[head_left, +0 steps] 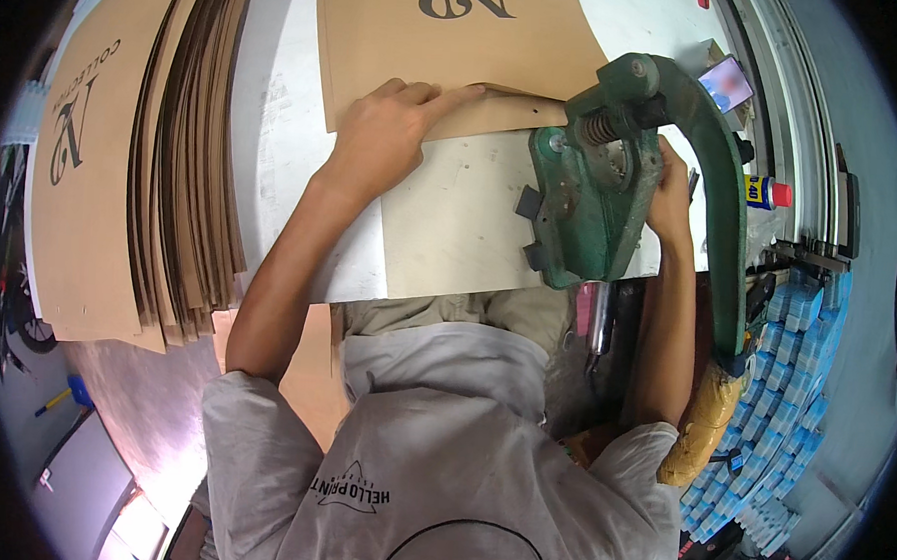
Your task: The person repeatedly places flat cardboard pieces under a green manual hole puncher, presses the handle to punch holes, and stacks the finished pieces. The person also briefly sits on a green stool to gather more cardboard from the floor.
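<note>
Your left hand (390,127) is flat on the brown cardboard sheet (459,50), palm down, fingers stretched out toward the green press (597,201). It isn't gripping; it's pressing the sheet onto the white table (451,230). The index finger points along the folded near edge of the sheet, its tip close to the press head but not touching it.

The sheet lies under and ahead of that hand, running away from you to the far edge of the table. Its near right corner goes in under the head of the press, beside the spring (603,127). A small dark hole shows in the folded strip just left of the press. A dark printed mark sits on the far part of the sheet.

Your right hand (669,195) is on the far right side of the press body, fingers curled against the metal. Most of it is hidden behind the press, so can't tell whether it's closed around anything.

The long green lever (723,192) arcs from the top of the press back toward you on the right and ends in a yellow wrapped handle (704,426). Neither hand is on it.

To your left, well apart from the left hand, a thick stack of cardboard sheets (134,156) lies fanned out. To the right of the press: a spray can (768,192), with stacks of small blue packs (785,375) below it.
</note>
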Tool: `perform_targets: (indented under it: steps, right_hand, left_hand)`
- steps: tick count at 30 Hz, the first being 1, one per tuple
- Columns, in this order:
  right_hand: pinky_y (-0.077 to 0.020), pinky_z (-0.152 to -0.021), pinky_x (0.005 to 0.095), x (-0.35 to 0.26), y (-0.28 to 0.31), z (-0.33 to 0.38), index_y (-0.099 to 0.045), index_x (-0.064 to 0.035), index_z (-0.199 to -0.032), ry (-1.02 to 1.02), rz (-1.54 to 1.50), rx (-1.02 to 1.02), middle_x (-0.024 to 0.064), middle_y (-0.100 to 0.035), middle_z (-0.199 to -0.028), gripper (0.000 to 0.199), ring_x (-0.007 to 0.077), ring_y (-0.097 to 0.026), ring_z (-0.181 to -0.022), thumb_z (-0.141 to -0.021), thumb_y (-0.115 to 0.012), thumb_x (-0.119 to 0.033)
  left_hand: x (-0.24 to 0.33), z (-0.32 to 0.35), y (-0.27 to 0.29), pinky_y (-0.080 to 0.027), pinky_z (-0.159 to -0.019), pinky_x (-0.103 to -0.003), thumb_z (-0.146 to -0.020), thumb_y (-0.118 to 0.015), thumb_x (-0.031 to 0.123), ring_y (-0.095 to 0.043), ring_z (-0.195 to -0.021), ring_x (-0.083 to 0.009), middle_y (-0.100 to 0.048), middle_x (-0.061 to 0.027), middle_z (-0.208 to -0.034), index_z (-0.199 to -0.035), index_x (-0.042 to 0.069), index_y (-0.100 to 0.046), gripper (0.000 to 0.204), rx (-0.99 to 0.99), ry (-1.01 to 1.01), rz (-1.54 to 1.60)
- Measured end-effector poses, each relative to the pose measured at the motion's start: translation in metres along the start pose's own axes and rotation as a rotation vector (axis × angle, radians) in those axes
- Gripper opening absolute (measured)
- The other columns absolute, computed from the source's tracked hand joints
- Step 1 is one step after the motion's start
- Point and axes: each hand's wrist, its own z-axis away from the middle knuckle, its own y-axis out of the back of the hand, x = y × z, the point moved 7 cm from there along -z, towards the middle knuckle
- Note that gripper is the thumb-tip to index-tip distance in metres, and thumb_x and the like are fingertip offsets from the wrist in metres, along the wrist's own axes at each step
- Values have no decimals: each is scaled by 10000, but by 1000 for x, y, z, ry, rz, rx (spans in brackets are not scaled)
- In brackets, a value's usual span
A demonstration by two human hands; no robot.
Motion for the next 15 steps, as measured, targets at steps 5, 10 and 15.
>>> perform_targets:
  steps: [5,10,15]
  right_hand:
    - [-564,-974,337,-22,-56,-1,-541,-10,-1445,-216,-452,-164,103,-660,-1287,483,174,-658,-1136,-997,-674,-128]
    - [-625,-916,346,4,-67,-12,-543,-33,-1437,-221,-387,-253,124,-643,-1313,475,205,-687,-1100,-1001,-680,-163]
    - [-638,-865,339,4,-68,-15,-570,-31,-1400,-121,-297,-276,111,-665,-1277,460,190,-709,-1026,-983,-707,-166]
  left_hand:
    - [1,-5,0,-602,-862,-428,-729,-618,-84,-697,-999,-320,-737,-97,-1126,-1411,265,-654,767,29,-7,-16]
    - [8,-17,-5,-589,-894,-421,-720,-654,-69,-702,-977,-326,-737,-107,-1137,-1365,219,-686,707,53,-5,-4]
    - [10,-24,-14,-585,-901,-416,-724,-678,-50,-697,-1010,-329,-738,-108,-1157,-1254,153,-748,572,61,20,23]
